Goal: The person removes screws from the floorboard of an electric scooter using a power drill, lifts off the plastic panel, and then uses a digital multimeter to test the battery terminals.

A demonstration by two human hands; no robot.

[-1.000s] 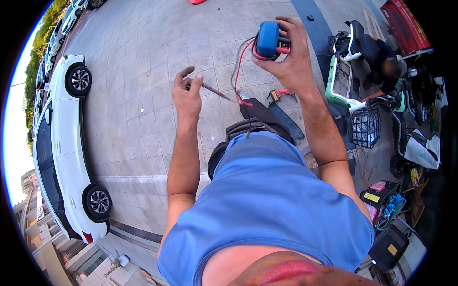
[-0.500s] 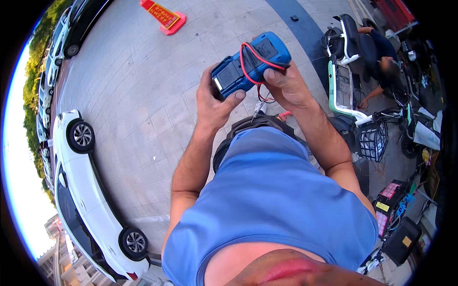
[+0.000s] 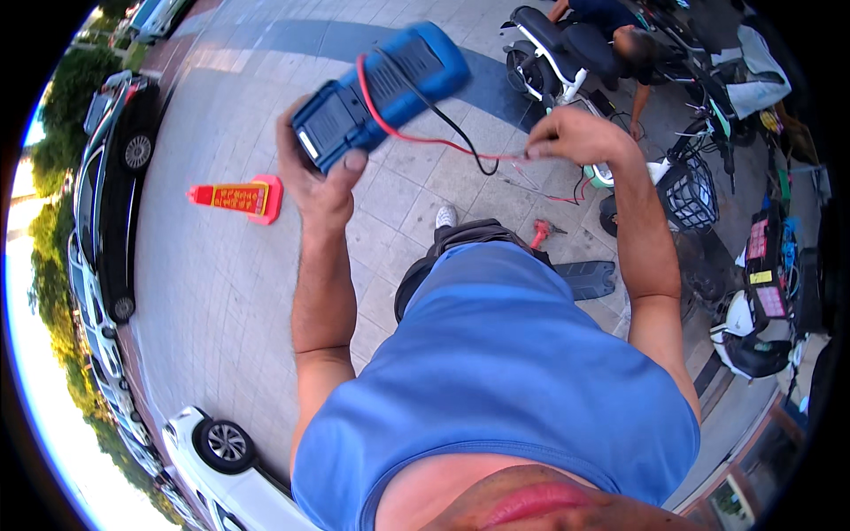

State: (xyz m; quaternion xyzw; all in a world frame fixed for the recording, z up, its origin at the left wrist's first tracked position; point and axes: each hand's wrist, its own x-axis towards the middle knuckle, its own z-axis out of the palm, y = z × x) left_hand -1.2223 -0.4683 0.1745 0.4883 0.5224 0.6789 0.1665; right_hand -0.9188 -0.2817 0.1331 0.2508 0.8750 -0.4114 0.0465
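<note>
A blue handheld multimeter tilts in front of me, its back side showing. My left hand is closed around its near left end, thumb along the edge. A red test lead and a black test lead loop across the meter's back and off its right side. To the right, my right hand is raised with fingers pinched on the test leads, apart from the meter. Thin lead ends dangle below those fingers, partly blurred.
A person bends over a white electric scooter at the upper right. A wire basket is beside it. A red tool lies by my feet. An orange-red cone stands left; parked cars line the far left.
My right hand has let go of the multimeter and moved right, drawing out the test leads. My left hand has carried the meter leftward. The whole view has turned to the right.
</note>
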